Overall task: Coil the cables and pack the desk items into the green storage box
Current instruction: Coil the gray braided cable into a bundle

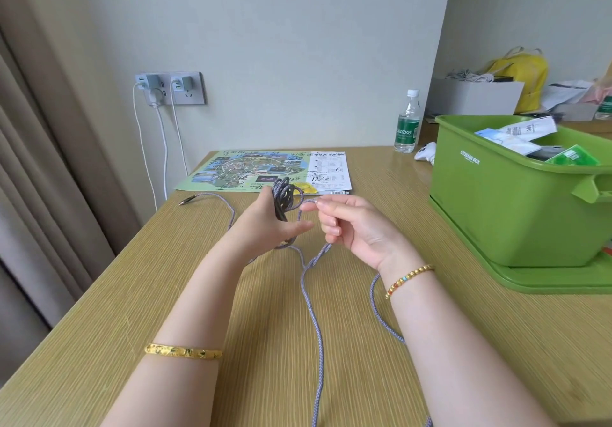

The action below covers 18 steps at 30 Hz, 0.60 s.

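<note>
Head view, looking down over a wooden desk (331, 327). We see both forearms reaching forward above the middle of the desk. We see the left hand (265, 224) raised with its fingers extended and the thumb pointing right; several dark loops of a braided grey cable (311, 300) are wound around the fingers and palm, so this hand carries the coil rather than clenching it. We see the right hand (351, 224) just beside it, its fingers curled, pinching a strand of the same cable between thumb and forefinger close to the coil. From the two hands the loose cable hangs down, crosses itself, and runs along the desk toward the near edge in two strands. Another length trails off to the left, ending in a metal plug (186, 200) that lies on the desk near the far left edge.

We note a gold bangle (182, 351) on the left wrist and a beaded bracelet (409, 279) on the right wrist. At the right stands the green storage box (496, 214), resting on its green lid (546, 281) and already holding packets and papers. Beyond the hands a printed map (251, 169) lies flat on the desk. A water bottle (406, 121) stands at the far side, left of the box. On the far wall, a socket (170, 88) carries chargers with white leads hanging down.
</note>
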{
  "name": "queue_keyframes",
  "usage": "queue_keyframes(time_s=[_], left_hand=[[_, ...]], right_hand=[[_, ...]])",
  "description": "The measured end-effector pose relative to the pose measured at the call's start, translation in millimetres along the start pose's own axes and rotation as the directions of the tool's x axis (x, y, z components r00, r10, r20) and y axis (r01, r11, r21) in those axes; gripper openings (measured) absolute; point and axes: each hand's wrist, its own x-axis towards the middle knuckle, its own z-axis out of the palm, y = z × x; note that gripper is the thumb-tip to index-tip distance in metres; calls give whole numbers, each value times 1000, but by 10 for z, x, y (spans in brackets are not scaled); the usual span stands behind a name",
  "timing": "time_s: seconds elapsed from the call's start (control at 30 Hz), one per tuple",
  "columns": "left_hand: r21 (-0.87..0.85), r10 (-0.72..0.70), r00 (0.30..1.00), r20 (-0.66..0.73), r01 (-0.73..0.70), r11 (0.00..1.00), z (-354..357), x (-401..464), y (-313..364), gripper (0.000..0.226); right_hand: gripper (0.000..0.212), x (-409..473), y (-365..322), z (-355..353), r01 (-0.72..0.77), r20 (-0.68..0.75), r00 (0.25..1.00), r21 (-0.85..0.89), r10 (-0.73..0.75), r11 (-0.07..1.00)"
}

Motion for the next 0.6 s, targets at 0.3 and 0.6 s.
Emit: queue_keyframes(time_s=[0.3, 0.6], left_hand=[[-17, 198, 952, 232, -199, 980, 36, -93, 110, 8], [-387, 157, 985, 75, -117, 915, 97, -135, 231, 20]], right_hand=[[22, 24, -14, 29, 126, -226, 963, -106, -147, 986], [17, 20, -54, 2, 133, -230, 962, -71, -146, 989]])
